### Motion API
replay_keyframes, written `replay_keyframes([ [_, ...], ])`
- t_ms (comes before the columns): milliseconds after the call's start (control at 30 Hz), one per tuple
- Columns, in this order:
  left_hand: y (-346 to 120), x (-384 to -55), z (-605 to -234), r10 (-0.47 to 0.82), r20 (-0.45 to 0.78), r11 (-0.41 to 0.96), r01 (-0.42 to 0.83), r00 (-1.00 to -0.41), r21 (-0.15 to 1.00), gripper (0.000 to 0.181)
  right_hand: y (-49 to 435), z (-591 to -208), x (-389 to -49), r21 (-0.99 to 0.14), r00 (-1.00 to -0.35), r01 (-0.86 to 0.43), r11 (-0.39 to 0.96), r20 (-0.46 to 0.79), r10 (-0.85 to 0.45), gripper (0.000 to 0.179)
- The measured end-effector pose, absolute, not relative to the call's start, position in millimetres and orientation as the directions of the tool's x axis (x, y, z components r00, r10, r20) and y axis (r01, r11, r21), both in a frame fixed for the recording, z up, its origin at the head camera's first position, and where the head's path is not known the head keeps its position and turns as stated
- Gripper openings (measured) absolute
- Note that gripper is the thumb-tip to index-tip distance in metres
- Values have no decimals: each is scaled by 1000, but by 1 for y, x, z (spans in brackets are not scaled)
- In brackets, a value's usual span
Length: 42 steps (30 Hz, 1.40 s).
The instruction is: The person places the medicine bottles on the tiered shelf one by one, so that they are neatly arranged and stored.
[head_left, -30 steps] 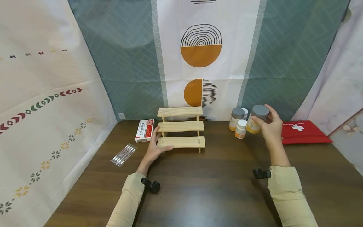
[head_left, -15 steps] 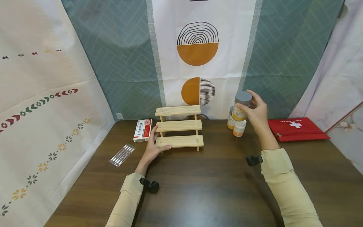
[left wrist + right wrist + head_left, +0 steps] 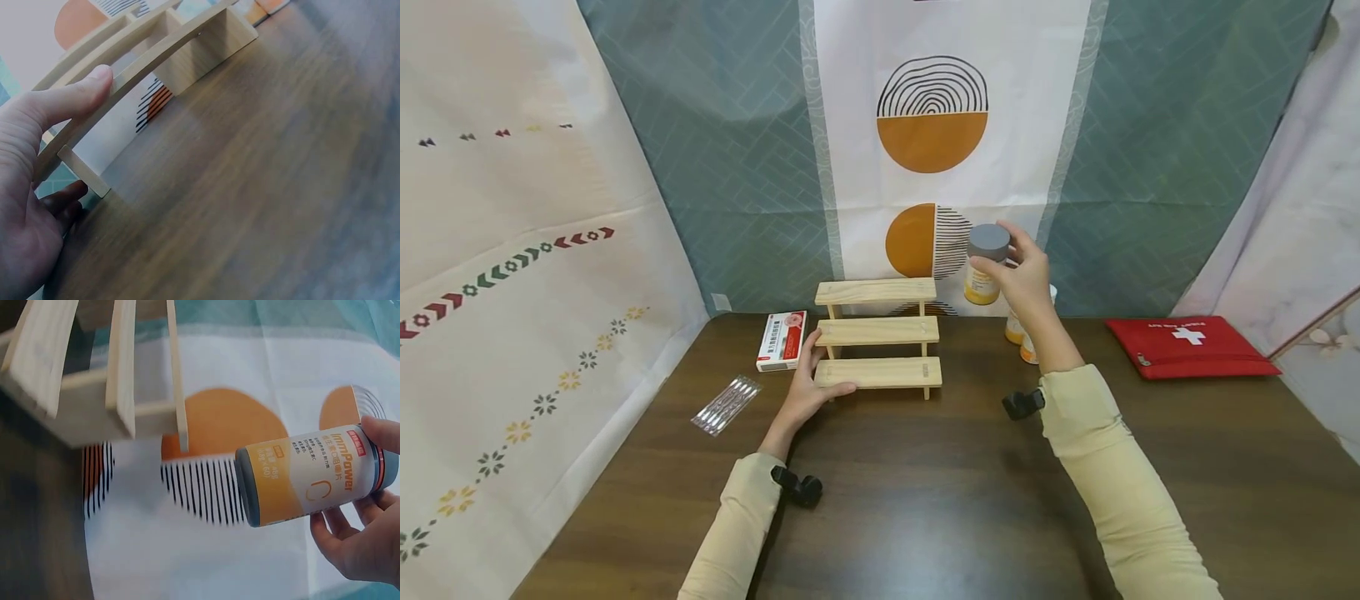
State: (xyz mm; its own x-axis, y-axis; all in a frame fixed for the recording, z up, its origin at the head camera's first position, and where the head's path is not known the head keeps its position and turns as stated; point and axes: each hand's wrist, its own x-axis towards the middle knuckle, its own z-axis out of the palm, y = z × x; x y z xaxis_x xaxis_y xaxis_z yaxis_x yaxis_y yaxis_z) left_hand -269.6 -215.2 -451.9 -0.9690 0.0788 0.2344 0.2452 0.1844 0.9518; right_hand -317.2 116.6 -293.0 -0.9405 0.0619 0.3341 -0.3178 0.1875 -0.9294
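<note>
My right hand (image 3: 1024, 271) holds a pill bottle (image 3: 982, 287) with a grey lid and a white-and-yellow label, raised right of the wooden rack. In the right wrist view the fingers (image 3: 337, 534) and thumb grip the bottle (image 3: 306, 475) near its lid. The three-step rack (image 3: 880, 331) of pale wood stands at the back of the table. My left hand (image 3: 806, 392) grips the rack's left end, thumb on the lowest step. The left wrist view has that thumb (image 3: 94, 94) over the step's edge, other fingers below it.
Behind the right forearm, bottles (image 3: 1028, 348) with orange-and-white labels are partly hidden. A red first aid pouch (image 3: 1187, 348) lies at the right. Left of the rack are a white-and-red medicine box (image 3: 781, 342) and a clear pack of swabs (image 3: 726, 405). A printed cloth (image 3: 737, 167) hangs behind the table.
My right hand has carried the bottle up and left, from beside the other bottles towards the rack. The left hand keeps its grip on the rack, which has not moved.
</note>
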Motion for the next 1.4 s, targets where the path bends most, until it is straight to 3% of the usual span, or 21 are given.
replay_keyframes([
  [233,-216,-277,-461,50,258,193,262,-965,945,112,80,-285,-329,-931,-940,-340,133,342,-6,67],
  [567,-218,-275,-465,65,236,173,244,-970,954,113,37,-290,-338,-965,-964,-261,33,262,35,71],
  [867,-221,-276,-467,78,345,196,353,-936,915,110,-6,-291,-346,-963,-964,-266,-49,264,31,65],
  [1133,-222,-274,-464,48,259,190,263,-965,946,111,-49,-304,-355,-962,-966,-259,-85,256,44,67],
  [1400,-218,-274,-462,62,247,170,254,-967,952,111,-69,-313,-363,-955,-956,-292,-49,291,24,64],
])
